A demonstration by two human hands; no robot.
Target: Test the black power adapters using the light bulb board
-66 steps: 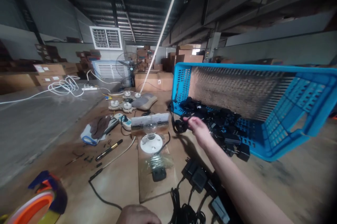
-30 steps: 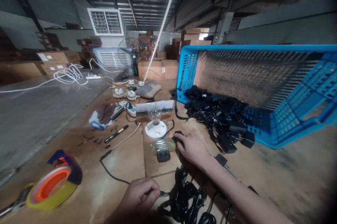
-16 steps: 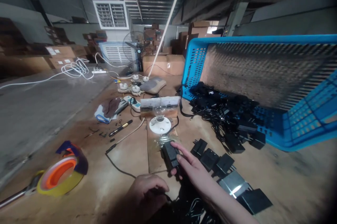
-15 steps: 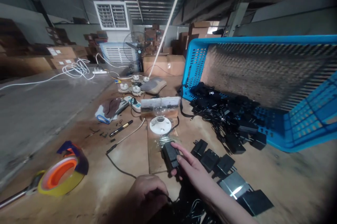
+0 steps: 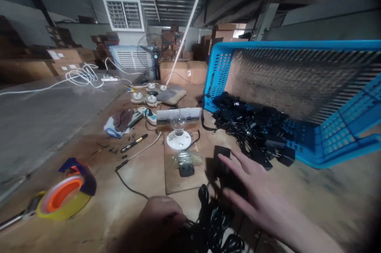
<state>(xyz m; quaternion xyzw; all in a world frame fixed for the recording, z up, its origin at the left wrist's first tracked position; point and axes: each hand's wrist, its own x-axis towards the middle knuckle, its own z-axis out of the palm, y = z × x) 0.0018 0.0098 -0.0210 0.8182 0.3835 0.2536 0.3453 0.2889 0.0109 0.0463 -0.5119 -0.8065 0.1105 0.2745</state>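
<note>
My left hand (image 5: 162,217) is closed at the bottom middle, pinching a thin black cable (image 5: 190,221). A tangle of black cables (image 5: 212,221) lies beside it. To the right, my right hand (image 5: 253,179) spreads its fingers over black power adapters. One adapter (image 5: 222,154) shows at its fingertips; darker ones under the palm are mostly hidden. Ahead is a wooden board (image 5: 175,183) with a clear bulb (image 5: 177,124) in a white lamp holder (image 5: 178,141). A small black socket-like block (image 5: 186,169) sits on the board's near part.
A blue plastic crate (image 5: 212,74) lies on its side at right, with a heap of black adapters and cords (image 5: 250,122) spilling out. At left are a yellow tape roll (image 5: 62,201), a pen (image 5: 133,143) and a cloth (image 5: 119,122). A black lead (image 5: 127,183) crosses the table.
My right hand has moved right from the board and opened out over the adapters that lay in a row. The black block on the board is now uncovered. My left hand stays on the cable.
</note>
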